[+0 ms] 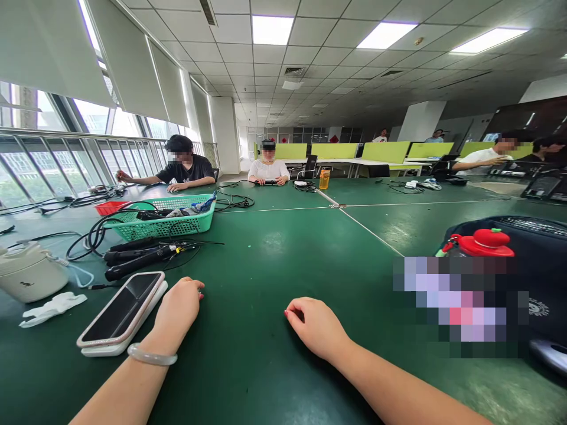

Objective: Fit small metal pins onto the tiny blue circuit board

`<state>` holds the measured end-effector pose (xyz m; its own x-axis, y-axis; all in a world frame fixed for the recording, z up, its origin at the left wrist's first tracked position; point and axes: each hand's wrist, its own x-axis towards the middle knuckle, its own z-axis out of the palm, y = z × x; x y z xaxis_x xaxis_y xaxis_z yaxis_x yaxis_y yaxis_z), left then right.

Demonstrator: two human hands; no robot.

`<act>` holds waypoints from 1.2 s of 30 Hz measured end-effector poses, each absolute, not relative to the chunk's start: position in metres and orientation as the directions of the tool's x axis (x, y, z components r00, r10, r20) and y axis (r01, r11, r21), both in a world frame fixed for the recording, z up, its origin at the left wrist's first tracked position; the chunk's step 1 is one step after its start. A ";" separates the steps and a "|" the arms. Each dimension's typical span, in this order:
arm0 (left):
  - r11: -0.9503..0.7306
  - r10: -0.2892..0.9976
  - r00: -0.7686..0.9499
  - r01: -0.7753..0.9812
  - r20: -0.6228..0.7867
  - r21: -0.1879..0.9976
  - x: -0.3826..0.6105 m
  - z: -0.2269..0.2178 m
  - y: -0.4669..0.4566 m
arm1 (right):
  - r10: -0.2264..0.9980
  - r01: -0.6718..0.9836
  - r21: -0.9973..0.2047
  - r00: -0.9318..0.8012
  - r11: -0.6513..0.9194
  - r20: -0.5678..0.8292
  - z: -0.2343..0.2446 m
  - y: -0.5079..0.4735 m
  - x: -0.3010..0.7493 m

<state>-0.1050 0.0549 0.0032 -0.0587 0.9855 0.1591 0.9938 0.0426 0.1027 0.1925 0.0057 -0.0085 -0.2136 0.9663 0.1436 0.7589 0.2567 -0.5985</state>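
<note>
My left hand (pixel 181 304) rests on the green tabletop with its fingers curled inward. A tiny glint shows at its fingertips, too small to name, and the inside of the hand is hidden. A pale bangle (pixel 152 355) circles that wrist. Just left of this hand, a phone (pixel 126 310) with a dark screen lies on top of a white, flat object (pixel 104 350). My right hand (pixel 316 327) lies on the table further right, loosely closed, thumb and forefinger meeting in a small loop. Nothing shows in that loop.
Black cylindrical devices with cables (pixel 139 257) lie before a green basket (pixel 166 221) of cables. A cream container (pixel 31 271) and a crumpled tissue (pixel 53 308) sit left. On the right are a red-lidded bottle (pixel 485 243) and dark bag (pixel 544 271). Several people sit beyond.
</note>
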 end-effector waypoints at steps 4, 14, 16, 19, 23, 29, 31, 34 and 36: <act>0.040 0.989 -0.053 0.995 0.141 0.092 -0.104 0.005 0.055 | 0.968 0.766 -0.592 -0.214 0.250 0.132 -0.007 0.006 0.192; 0.105 0.990 -0.112 0.991 0.087 0.082 -0.095 0.014 0.052 | 0.969 0.758 -0.604 -0.210 0.247 0.132 -0.008 0.005 0.194; 0.099 0.988 -0.109 0.991 0.107 0.087 -0.095 0.014 0.053 | 0.969 0.759 -0.603 -0.210 0.244 0.128 -0.008 0.004 0.194; 0.085 0.986 -0.097 0.992 0.139 0.091 -0.096 0.012 0.054 | 0.969 0.762 -0.599 -0.215 0.245 0.123 -0.006 0.004 0.193; 0.082 0.984 -0.097 0.992 0.150 0.100 -0.095 0.009 0.055 | 0.969 0.764 -0.597 -0.211 0.243 0.124 -0.006 0.005 0.193; 0.080 0.984 -0.103 0.985 0.144 0.153 -0.094 0.008 0.054 | 0.968 0.774 -0.582 -0.222 0.249 0.119 -0.008 0.006 0.193; 0.077 0.984 -0.103 0.981 0.144 0.177 -0.095 0.007 0.056 | 0.966 0.775 -0.578 -0.227 0.257 0.126 -0.008 0.005 0.194; 0.056 0.981 -0.096 0.972 0.170 0.229 -0.098 0.006 0.060 | 0.965 0.778 -0.573 -0.231 0.258 0.120 -0.007 0.005 0.194; 0.041 0.977 -0.101 0.954 0.188 0.297 -0.100 0.003 0.064 | 0.966 0.783 -0.567 -0.234 0.256 0.113 -0.006 0.005 0.194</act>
<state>-0.0998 0.0641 0.0032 -0.1009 0.9769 0.1884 0.9541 0.0413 0.2968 0.1938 0.0045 -0.0062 -0.2340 0.9656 0.1131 0.7826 0.2561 -0.5674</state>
